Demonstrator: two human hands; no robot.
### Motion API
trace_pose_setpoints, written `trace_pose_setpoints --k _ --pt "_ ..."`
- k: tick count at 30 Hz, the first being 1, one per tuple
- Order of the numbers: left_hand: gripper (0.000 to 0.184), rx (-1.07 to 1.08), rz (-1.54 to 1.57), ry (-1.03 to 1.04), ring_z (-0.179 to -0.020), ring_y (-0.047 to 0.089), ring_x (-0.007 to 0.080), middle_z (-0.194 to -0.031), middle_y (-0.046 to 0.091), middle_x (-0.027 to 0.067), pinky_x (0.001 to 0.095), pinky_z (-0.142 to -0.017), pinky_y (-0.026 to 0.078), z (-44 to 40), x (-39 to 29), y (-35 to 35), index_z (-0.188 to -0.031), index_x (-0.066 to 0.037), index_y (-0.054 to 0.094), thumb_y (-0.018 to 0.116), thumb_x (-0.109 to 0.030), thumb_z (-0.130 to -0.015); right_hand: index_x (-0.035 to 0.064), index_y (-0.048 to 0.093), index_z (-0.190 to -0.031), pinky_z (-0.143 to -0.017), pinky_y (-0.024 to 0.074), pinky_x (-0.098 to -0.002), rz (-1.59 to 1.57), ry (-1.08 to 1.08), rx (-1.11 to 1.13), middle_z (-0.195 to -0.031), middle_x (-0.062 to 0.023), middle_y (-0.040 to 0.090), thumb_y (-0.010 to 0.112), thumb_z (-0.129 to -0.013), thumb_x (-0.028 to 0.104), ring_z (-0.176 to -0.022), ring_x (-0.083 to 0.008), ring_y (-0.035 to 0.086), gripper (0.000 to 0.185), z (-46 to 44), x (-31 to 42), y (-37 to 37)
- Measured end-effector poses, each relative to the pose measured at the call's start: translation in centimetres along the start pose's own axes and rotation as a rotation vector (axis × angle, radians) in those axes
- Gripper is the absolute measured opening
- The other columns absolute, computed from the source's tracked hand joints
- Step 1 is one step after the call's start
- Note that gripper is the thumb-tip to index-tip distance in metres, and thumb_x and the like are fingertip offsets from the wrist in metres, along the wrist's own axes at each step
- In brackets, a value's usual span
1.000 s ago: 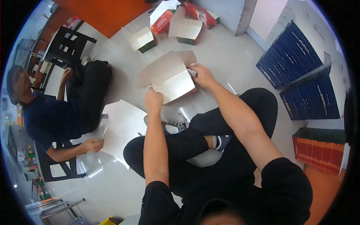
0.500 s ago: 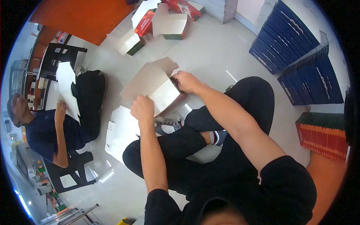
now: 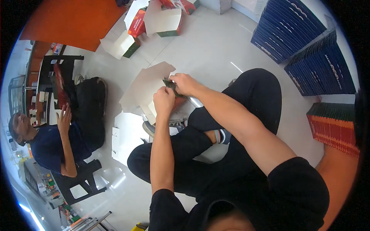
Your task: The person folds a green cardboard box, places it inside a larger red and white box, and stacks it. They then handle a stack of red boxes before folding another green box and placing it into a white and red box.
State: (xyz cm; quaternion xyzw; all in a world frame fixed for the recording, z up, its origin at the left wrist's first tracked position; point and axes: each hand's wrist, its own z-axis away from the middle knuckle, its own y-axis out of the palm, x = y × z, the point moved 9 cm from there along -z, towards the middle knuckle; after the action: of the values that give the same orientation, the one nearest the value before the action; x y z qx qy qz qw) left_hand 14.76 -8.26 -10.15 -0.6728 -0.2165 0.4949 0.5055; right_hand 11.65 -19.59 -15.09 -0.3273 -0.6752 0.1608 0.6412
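Note:
A partly folded cardboard box (image 3: 144, 86) stands above the floor in front of my crossed legs, its pale inner side and open lid flap facing up. My left hand (image 3: 164, 101) is closed on the near edge of its dark green side panel. Close beside it, my right hand (image 3: 184, 84) pinches the same green panel near a corner. The fingers partly cover the panel and the tabs between them. Below the box, a flat white cardboard blank (image 3: 129, 134) lies on the floor beside my knee.
Several folded boxes (image 3: 169, 21) lie at the back by an orange surface (image 3: 73, 23). Blue flat-packed stacks (image 3: 287, 29) and a red-green stack (image 3: 333, 127) stand at right. At left another person (image 3: 50, 142) sits near black stools (image 3: 83, 181), holding a red cardboard piece (image 3: 60, 86).
My left hand has moved right and up, close to my right hand, and the box has tilted so its green outside shows. The other person's cardboard has turned from white side to red.

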Motion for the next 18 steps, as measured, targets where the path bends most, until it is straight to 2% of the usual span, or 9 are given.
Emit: trace_pose_setpoints --k 3,4,6,7,9,13,15,16,18 --pt "0.043 0.108 0.129 0.033 -0.086 0.070 0.0465 -0.091 0.070 0.0309 0.0490 -0.076 0.054 0.1 -0.3 0.5 -0.111 0.003 0.068 0.061 -0.036 -0.095 0.0069 0.066 -0.106 -0.084 0.0548 -0.0490 -0.031 -0.015 -0.035 -0.099 -0.0208 0.069 0.067 -0.075 0.006 -0.097 -0.0411 0.067 0.031 -0.2 -0.2 -0.1" --pt "0.043 0.112 0.129 0.028 -0.086 0.070 0.0465 -0.091 0.070 0.0309 0.0490 -0.076 0.054 0.8 -1.2 -0.5 -0.111 0.003 0.068 0.061 -0.036 -0.095 0.0070 0.067 -0.103 -0.084 0.0550 -0.0488 -0.063 -0.022 -0.055 -0.098 -0.0203 0.069 0.067 -0.075 0.006 -0.096 -0.0409 0.067 0.029 0.0 0.0 -0.5" --pt "0.043 0.288 0.419 -0.003 -0.081 0.068 0.0486 -0.090 0.071 0.0293 0.0477 -0.075 0.054 2.5 -2.8 -0.8 -0.123 0.007 0.058 0.064 -0.025 -0.095 0.0072 0.068 -0.100 -0.084 0.0551 -0.0485 -0.095 -0.026 -0.077 -0.097 -0.0198 0.069 0.068 -0.074 0.006 -0.095 -0.0408 0.068 0.026 -0.3 -0.1 -1.0" --pt "0.043 0.294 0.417 -0.008 -0.081 0.068 0.0486 -0.090 0.071 0.0293 0.0477 -0.075 0.054 2.9 -2.6 -0.7 -0.123 0.007 0.058 0.064 -0.025 -0.095 0.0079 0.070 -0.099 -0.083 0.0554 -0.0480 -0.045 -0.014 -0.028 -0.098 -0.0193 0.070 0.069 -0.074 0.007 -0.095 -0.0403 0.068 0.024 -0.6 -0.4 -0.5" --pt "0.056 0.288 0.403 0.171 -0.082 0.070 0.0456 -0.092 0.072 0.0267 0.0454 -0.074 0.055 3.5 -3.3 -1.1 -0.138 0.000 0.048 0.071 -0.015 -0.089 0.0086 0.072 -0.097 -0.083 0.0558 -0.0474 0.002 0.000 0.024 -0.098 -0.0189 0.071 0.070 -0.075 0.008 -0.094 -0.0398 0.069 0.023 -0.7 -0.7 0.0" --pt "0.048 0.261 0.269 0.240 -0.083 0.071 0.0424 -0.091 0.072 0.0248 0.0451 -0.074 0.055 2.9 -2.5 -0.3 -0.130 -0.006 0.058 0.074 -0.007 -0.085 0.0085 0.073 -0.093 -0.080 0.0554 -0.0460 0.029 0.051 0.212 -0.094 -0.0169 0.072 0.072 -0.074 0.010 -0.091 -0.0361 0.069 0.019 -0.1 0.2 -0.8" --pt "0.033 0.283 0.080 0.279 -0.086 0.075 0.0322 -0.097 0.076 0.0173 0.0394 -0.075 0.057 3.0 -2.9 -0.1 -0.119 -0.010 0.068 0.072 -0.008 -0.086 0.0060 0.072 -0.089 -0.076 0.0548 -0.0454 0.102 0.088 0.317 -0.089 -0.0164 0.072 0.073 -0.074 0.010 -0.086 -0.0351 0.069 0.016 0.2 0.3 -0.7" --pt "0.033 0.283 0.082 0.281 -0.086 0.075 0.0322 -0.097 0.076 0.0173 0.0394 -0.075 0.057 3.0 -3.0 0.0 -0.119 -0.010 0.068 0.072 -0.008 -0.086 0.0059 0.072 -0.087 -0.075 0.0549 -0.0446 0.085 0.094 0.345 -0.086 -0.0165 0.072 0.073 -0.073 0.010 -0.083 -0.0346 0.069 0.014 0.2 0.1 -0.3" --pt "0.017 0.265 0.095 0.298 -0.082 0.075 0.0312 -0.089 0.076 0.0163 0.0405 -0.073 0.057 2.9 -3.0 0.1 -0.103 -0.006 0.072 0.069 -0.006 -0.086 0.0058 0.072 -0.084 -0.074 0.0550 -0.0438 0.067 0.102 0.368 -0.083 -0.0165 0.072 0.074 -0.072 0.010 -0.081 -0.0340 0.070 0.013 0.0 -0.2 -0.1"
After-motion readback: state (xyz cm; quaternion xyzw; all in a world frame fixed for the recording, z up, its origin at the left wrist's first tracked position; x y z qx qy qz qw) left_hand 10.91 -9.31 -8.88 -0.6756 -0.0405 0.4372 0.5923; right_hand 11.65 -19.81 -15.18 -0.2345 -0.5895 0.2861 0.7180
